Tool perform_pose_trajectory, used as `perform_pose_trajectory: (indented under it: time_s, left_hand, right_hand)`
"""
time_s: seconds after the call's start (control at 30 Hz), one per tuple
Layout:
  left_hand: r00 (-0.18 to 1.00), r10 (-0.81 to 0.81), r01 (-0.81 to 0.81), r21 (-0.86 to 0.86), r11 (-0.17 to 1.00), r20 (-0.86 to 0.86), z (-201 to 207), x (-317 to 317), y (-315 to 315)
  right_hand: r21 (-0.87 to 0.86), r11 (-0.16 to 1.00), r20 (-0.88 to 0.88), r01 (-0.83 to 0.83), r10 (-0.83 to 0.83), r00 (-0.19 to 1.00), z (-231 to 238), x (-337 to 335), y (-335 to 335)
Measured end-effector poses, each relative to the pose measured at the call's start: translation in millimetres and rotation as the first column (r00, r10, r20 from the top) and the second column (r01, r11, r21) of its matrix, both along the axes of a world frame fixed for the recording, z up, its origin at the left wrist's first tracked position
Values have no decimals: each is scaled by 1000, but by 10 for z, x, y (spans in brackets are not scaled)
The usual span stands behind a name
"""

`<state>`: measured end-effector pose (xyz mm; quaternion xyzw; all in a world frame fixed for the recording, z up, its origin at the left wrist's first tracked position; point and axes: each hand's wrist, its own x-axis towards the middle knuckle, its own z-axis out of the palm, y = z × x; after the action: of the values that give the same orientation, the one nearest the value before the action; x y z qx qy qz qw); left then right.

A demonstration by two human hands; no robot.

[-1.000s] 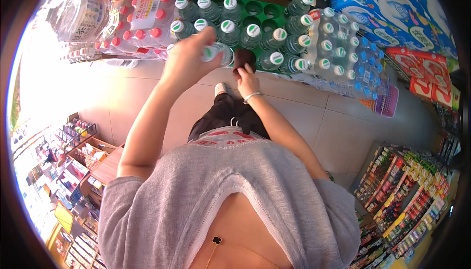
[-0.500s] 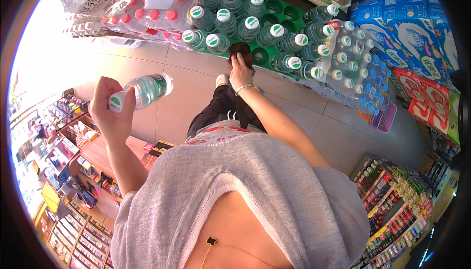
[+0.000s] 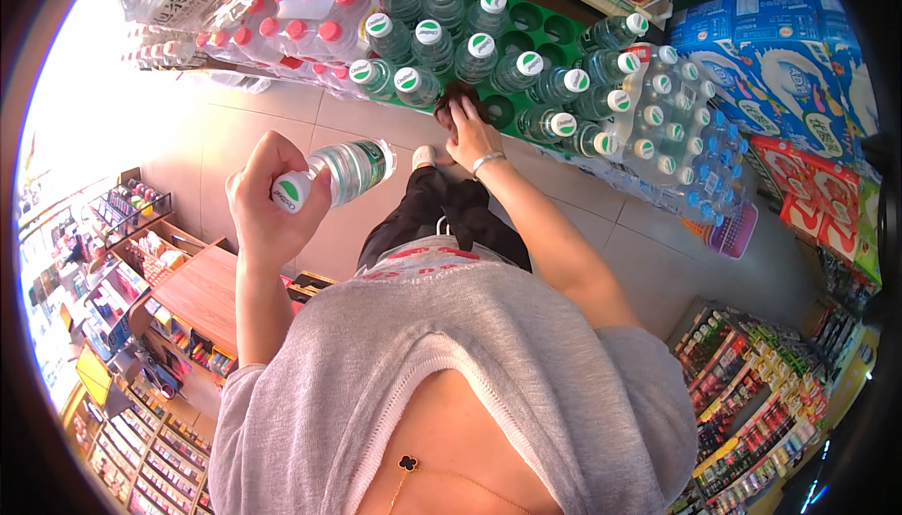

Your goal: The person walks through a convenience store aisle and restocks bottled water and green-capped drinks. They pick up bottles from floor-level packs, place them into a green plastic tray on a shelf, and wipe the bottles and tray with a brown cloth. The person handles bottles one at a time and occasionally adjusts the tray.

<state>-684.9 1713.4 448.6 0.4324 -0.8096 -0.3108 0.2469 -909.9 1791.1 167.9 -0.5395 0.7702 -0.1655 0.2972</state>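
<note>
In my left hand point(image 3: 268, 200) is a clear water bottle point(image 3: 349, 172) with a green label, gripped around its white-and-green capped end and tilted, its base pointing up and to the right. The bottle is in the air, left of my legs. My right hand point(image 3: 474, 142) holds a crumpled dark brown cloth point(image 3: 458, 92) against the near edge of a green crate point(image 3: 537, 35) with round slots. Matching bottles point(image 3: 475, 56) stand in several of its slots, while other slots are bare. The fingers of my right hand partly cover the cloth.
Shrink-wrapped red-capped bottles point(image 3: 310, 31) lie left of the crate. To its right are wrapped packs of small bottles point(image 3: 662, 120) and blue cartons point(image 3: 780, 54). A wooden counter point(image 3: 193, 294) stands at left, with goods shelves point(image 3: 752, 402) at lower right. The tiled floor point(image 3: 583, 210) shows around my legs.
My left hand has moved right with the bottle, closer to my legs. My right hand and the cloth have shifted only slightly at the crate's edge.
</note>
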Motion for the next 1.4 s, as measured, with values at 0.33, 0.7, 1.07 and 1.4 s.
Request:
perform_pose_trajectory:
  time_s: [0.33, 0.7, 1.07, 1.4]
  left_hand:
    - [1000, -6, 6, 24, 1000, 17, 1, 91, 122]
    - [997, 22, -29, 80, 996, 79, -220, 262, 111]
    - [995, -104, 104, 56, 993, -8, -112, -311, 75]
    - [911, -411, 412, 15, 911, -47, -603, -1361, 81]
  right_hand:
    - [620, 780, -146, -83, 218, 965, 318, -76, -900]
    - [407, 911, -5, -66, 74, 997, -8, -17, -552]
    - [144, 988, 553, 48, -121, 824, -103, -224, 481]
    - [454, 863, 612, 222, -483, 626, -408, -73, 1828]
